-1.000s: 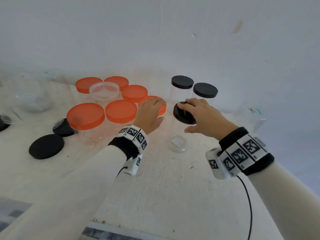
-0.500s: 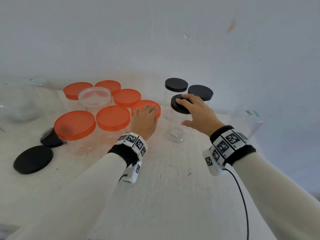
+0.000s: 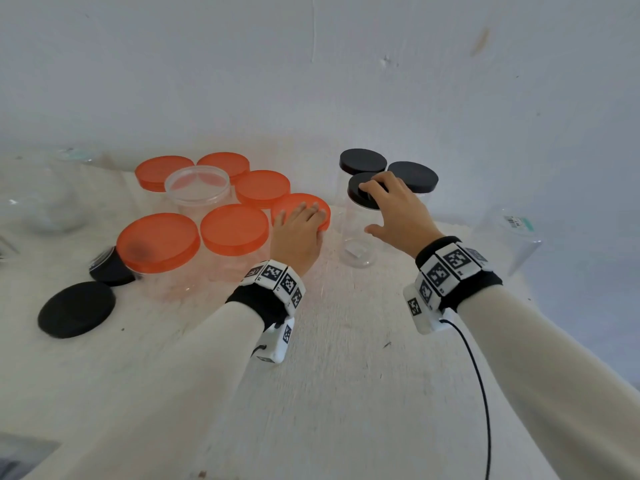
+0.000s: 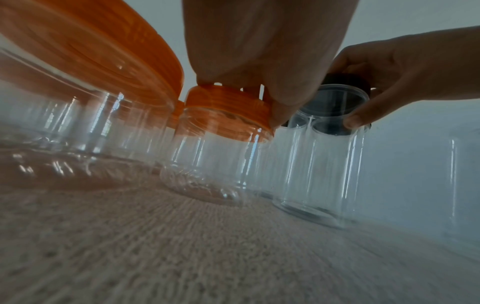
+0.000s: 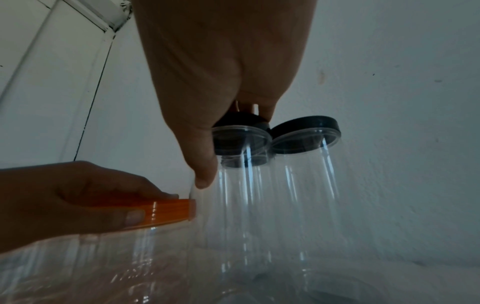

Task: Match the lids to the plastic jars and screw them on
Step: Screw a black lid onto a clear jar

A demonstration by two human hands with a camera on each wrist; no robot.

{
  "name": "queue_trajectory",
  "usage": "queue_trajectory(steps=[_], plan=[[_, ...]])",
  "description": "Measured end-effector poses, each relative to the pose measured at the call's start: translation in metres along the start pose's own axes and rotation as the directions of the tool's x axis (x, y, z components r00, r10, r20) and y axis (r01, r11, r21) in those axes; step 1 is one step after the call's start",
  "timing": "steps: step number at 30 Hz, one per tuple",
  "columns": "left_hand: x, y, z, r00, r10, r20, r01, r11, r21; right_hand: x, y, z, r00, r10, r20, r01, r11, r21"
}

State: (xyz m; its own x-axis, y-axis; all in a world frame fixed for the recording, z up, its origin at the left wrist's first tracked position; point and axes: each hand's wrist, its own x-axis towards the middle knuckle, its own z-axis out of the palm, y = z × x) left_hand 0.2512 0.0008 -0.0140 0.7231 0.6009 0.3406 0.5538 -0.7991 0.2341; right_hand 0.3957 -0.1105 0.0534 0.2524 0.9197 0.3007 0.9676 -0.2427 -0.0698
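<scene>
My right hand (image 3: 391, 206) holds a black lid (image 3: 358, 192) on the mouth of a tall clear jar (image 3: 356, 237). Its fingers curl over the lid's top and the thumb reaches down to the jar's wall, as the right wrist view shows below the black lid (image 5: 241, 119). My left hand (image 3: 300, 223) lies on the orange lid (image 3: 294, 206) of a wide clear jar just left of it. In the right wrist view its thumb presses the orange lid's rim (image 5: 166, 211). The left wrist view has the same orange lid (image 4: 228, 107) under my palm.
Several more orange-lidded jars stand to the left around an open clear jar (image 3: 197, 183). Two black-lidded jars (image 3: 362, 161) (image 3: 414, 174) stand behind my right hand. Loose black lids (image 3: 76, 309) (image 3: 109, 268) lie far left. A clear jar (image 3: 509, 237) stands far right, and the wall is close behind.
The black lid was tilted in my right hand beside the jar's mouth; it now sits flatter on the tall jar. My left hand has stayed on the orange lid.
</scene>
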Motion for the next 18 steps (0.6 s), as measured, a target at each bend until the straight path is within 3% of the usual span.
queue_trajectory(steps=[9, 18], plan=[[0.0, -0.001, 0.001, 1.0, 0.011, -0.014, -0.011, 1.0, -0.001, -0.007, 0.0, 0.0, 1.0, 0.017, -0.017, -0.018, 0.998, -0.055], [0.001, -0.002, 0.002, 1.0, 0.012, -0.011, -0.012, 1.0, -0.007, -0.056, 0.033, -0.024, 0.972, 0.116, -0.203, -0.115, 0.993, 0.02]])
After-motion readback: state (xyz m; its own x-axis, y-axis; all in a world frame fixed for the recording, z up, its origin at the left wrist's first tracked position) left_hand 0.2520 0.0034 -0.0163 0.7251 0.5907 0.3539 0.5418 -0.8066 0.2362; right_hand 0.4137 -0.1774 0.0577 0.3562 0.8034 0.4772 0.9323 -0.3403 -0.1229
